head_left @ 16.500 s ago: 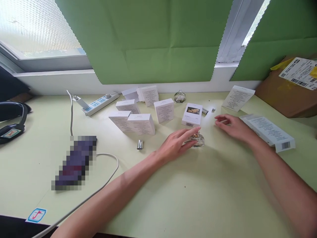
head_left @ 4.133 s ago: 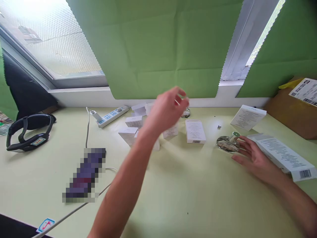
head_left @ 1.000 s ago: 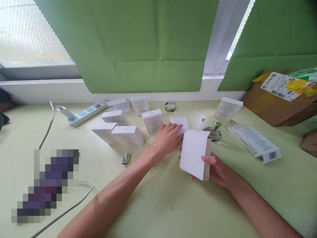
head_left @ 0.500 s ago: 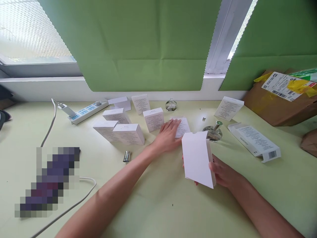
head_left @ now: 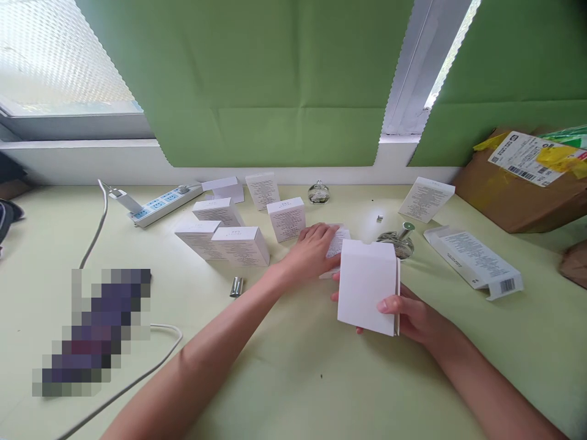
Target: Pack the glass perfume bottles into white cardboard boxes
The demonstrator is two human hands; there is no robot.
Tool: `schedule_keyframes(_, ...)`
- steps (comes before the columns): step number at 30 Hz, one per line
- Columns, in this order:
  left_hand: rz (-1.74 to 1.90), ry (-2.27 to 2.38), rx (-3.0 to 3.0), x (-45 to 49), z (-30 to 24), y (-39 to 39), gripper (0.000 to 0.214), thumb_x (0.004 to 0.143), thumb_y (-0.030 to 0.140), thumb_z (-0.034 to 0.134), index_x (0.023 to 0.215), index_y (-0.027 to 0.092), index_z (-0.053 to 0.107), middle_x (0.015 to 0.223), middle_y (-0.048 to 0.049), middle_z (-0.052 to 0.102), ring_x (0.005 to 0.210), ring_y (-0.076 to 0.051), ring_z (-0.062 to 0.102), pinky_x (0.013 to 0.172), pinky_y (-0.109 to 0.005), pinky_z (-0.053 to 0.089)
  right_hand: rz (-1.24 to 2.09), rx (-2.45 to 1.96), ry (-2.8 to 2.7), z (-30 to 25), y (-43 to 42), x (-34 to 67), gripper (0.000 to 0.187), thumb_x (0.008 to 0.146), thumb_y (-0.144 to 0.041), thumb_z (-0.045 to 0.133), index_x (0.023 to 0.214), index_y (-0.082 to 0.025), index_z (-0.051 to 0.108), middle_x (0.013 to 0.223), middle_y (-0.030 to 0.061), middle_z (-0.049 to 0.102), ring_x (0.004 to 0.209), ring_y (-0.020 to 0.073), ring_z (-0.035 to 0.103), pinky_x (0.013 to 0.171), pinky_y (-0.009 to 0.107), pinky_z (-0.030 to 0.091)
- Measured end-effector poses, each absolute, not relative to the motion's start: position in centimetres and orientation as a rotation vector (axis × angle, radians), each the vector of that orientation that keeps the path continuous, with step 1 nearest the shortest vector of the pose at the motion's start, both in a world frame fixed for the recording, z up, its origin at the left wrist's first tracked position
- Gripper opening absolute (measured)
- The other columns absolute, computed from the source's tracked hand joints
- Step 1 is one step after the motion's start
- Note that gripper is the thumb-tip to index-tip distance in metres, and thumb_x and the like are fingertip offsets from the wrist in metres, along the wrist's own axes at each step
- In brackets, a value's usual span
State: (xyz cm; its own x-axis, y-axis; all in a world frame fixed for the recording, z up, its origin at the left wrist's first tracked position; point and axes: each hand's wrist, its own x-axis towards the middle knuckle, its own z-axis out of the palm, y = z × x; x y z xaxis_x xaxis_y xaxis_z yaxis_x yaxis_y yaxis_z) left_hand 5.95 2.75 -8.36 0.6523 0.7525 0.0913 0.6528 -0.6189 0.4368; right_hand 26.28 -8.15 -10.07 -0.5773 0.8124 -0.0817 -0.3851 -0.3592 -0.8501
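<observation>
Silver and cylindrical, a metal cap [head_left: 236, 287] sits left on the table [head_left: 275, 379]. The left hand [head_left: 308, 252] lies flat, unclosed, over a printed white card box [head_left: 338, 239]. Nearer right, the right hand [head_left: 415, 315] clamps a blank white card sleeve [head_left: 367, 284], thumb now lapping its front, so the grip looks surer.

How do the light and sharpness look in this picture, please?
In the head view, daylight washes out the window pane; glare brightens the table near the metal piece; a soft shadow lies beside the left forearm; mosaic blocks hide a dark object; the white carton in the right hand looks sharp; print on the box under the left hand is unreadably small.
</observation>
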Motion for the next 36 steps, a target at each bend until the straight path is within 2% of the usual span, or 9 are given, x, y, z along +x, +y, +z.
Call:
schedule_keyframes(3,0.346,1.148,2.419,6.0,-7.5,2.8,0.059,0.088,0.043,0.061,0.14,0.02,0.046,0.131,-0.0141,0.054,0.132,-0.031,0.044,0.111,-0.049,0.036,1.92,-0.701,-1.052,-9.3,-8.3,26.3,0.058,0.085,-0.024,0.064,0.141,-0.031,0.05,0.141,0.0098,0.06,0.128,0.0364,0.056,0.079,0.046,0.059)
schedule_keyframes(6,0.367,1.176,2.358,6.1,-6.6,2.8,0.058,0.082,0.044,0.07,0.132,0.02,0.052,0.124,-0.0113,0.055,0.123,-0.03,0.05,0.105,-0.044,0.041,1.798,-0.809,-1.042,-8.2,-8.2,26.3,0.054,0.09,-0.028,0.064,0.142,-0.031,0.049,0.143,0.0094,0.058,0.127,0.035,0.056,0.076,0.043,0.06)
schedule_keyframes(10,0.487,1.205,2.425,6.3,-5.6,2.4,0.053,0.082,0.046,0.072,0.125,0.022,0.054,0.123,-0.0084,0.054,0.124,-0.031,0.047,0.106,-0.046,0.037,1.656,-0.869,-1.013,-7.6,-8.1,26.4,0.06,0.09,-0.034,0.067,0.145,-0.035,0.045,0.142,0.0083,0.059,0.122,0.0334,0.06,0.073,0.042,0.061)
schedule_keyframes(14,0.526,1.082,2.615,6.0,-4.5,2.2,0.039,0.089,0.038,0.067,0.125,0.025,0.056,0.124,-0.0068,0.057,0.127,-0.029,0.047,0.11,-0.044,0.028,1.571,-0.935,-1.0,-7.8,-8.0,26.5,0.059,0.087,-0.038,0.07,0.142,-0.033,0.05,0.141,0.0082,0.061,0.116,0.0334,0.064,0.071,0.042,0.062)
schedule_keyframes(19,0.423,0.945,2.751,5.4,-3.2,2.1,0.034,0.095,0.03,0.06,0.129,0.027,0.056,0.114,-0.0053,0.06,0.118,-0.026,0.053,0.101,-0.04,0.03,1.595,-0.998,-1.084,-7.5,-8.4,26.4,0.044,0.089,-0.04,0.068,0.132,-0.03,0.059,0.138,0.0072,0.064,0.12,0.0325,0.062,0.082,0.046,0.061)
schedule_keyframes(24,0.272,0.872,2.828,4.9,-1.9,1.6,0.031,0.101,0.029,0.05,0.131,0.031,0.055,0.101,-0.0039,0.06,0.111,-0.024,0.054,0.094,-0.038,0.031,1.48,-0.981,-1.057,-7.2,-8.3,26.7,0.06,0.086,-0.042,0.069,0.143,-0.033,0.049,0.142,0.0083,0.06,0.124,0.0358,0.06,0.075,0.044,0.062)
schedule_keyframes(28,0.232,0.863,2.885,4.3,-1.1,0.6,0.035,0.103,0.024,0.037,0.132,0.03,0.056,0.096,-0.0055,0.058,0.104,-0.024,0.055,0.092,-0.04,0.034,1.398,-0.869,-1.094,-5.1,-6.8,26.8,0.064,0.086,-0.038,0.068,0.145,-0.039,0.044,0.147,0.0064,0.056,0.127,0.0358,0.058,0.07,0.039,0.06)
schedule_keyframes(32,0.225,0.88,2.803,3.8,-0.7,-0.3,0.042,0.101,0.02,0.033,0.135,0.033,0.054,0.11,-0.0069,0.06,0.113,-0.027,0.053,0.096,-0.042,0.04,1.332,-0.783,-1.241,-1.2,-4.2,25.4,0.054,0.082,-0.039,0.07,0.134,-0.036,0.056,0.139,0.0028,0.063,0.126,0.0316,0.059,0.094,0.046,0.054)
schedule_keyframes(36,0.259,0.848,2.759,3.8,-0.7,-0.4,0.043,0.1,0.019,0.038,0.139,0.034,0.05,0.134,-0.005,0.054,0.132,-0.026,0.046,0.102,-0.041,0.044,1.24,-0.802,-1.433,1.0,-2.7,23.8,0.038,0.081,-0.032,0.07,0.118,-0.03,0.066,0.123,0.0032,0.07,0.122,0.0311,0.061,0.098,0.048,0.052)
